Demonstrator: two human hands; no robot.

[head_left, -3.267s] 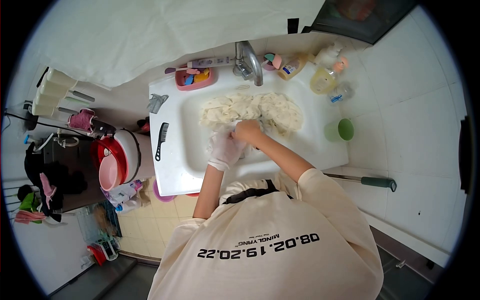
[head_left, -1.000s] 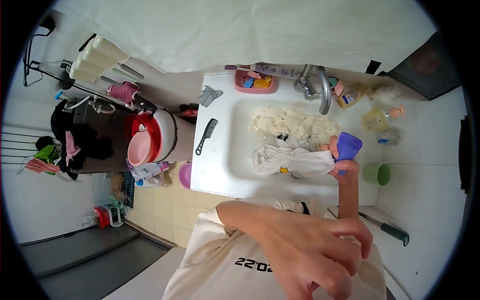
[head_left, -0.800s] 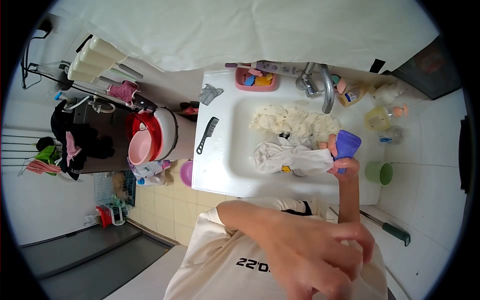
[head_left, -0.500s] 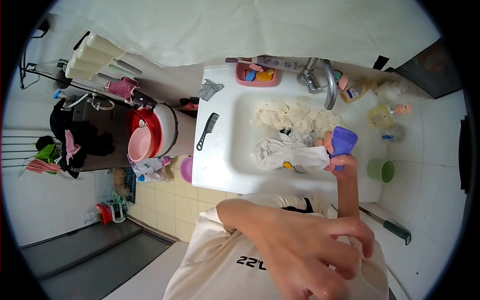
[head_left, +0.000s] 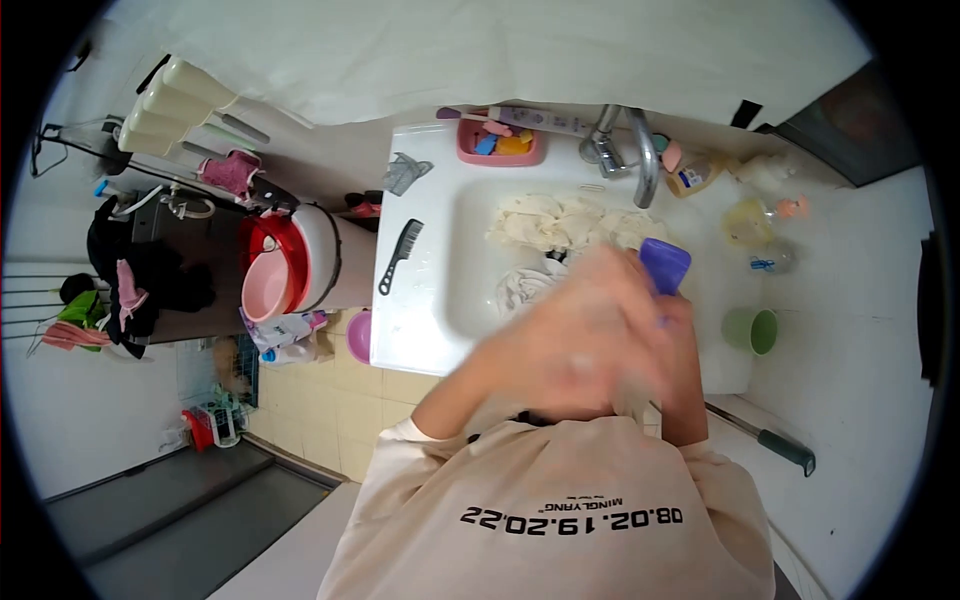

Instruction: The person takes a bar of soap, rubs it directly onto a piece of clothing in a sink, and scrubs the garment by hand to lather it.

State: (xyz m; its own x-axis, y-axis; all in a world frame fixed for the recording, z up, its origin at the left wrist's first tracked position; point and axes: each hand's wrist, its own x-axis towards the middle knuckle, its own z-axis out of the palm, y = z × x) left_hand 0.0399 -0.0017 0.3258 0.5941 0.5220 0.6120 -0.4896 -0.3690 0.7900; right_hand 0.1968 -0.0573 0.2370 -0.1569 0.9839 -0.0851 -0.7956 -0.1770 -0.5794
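My right hand (head_left: 676,308) is closed on a flat purple object (head_left: 665,265) over the right part of the white sink (head_left: 715,300). My left hand (head_left: 595,325) is raised in front of it, smeared by motion, its fingers unclear. The left hand hides much of a wet white cloth (head_left: 522,290) in the basin; whether my right hand grips that cloth is hidden. Behind my hands, a bunched cream cloth (head_left: 545,220) lies along the back of the basin.
A black comb (head_left: 402,257) and a grey cloth (head_left: 407,174) lie on the sink's left ledge. Along the back stand a pink tray (head_left: 467,155), the faucet (head_left: 640,160) and bottles (head_left: 695,178). A green cup (head_left: 763,331) is at the right. Buckets (head_left: 320,255) stand left.
My left hand has moved from low near my chest up toward my right hand, and now covers part of the white cloth. The purple object stays in my right hand.
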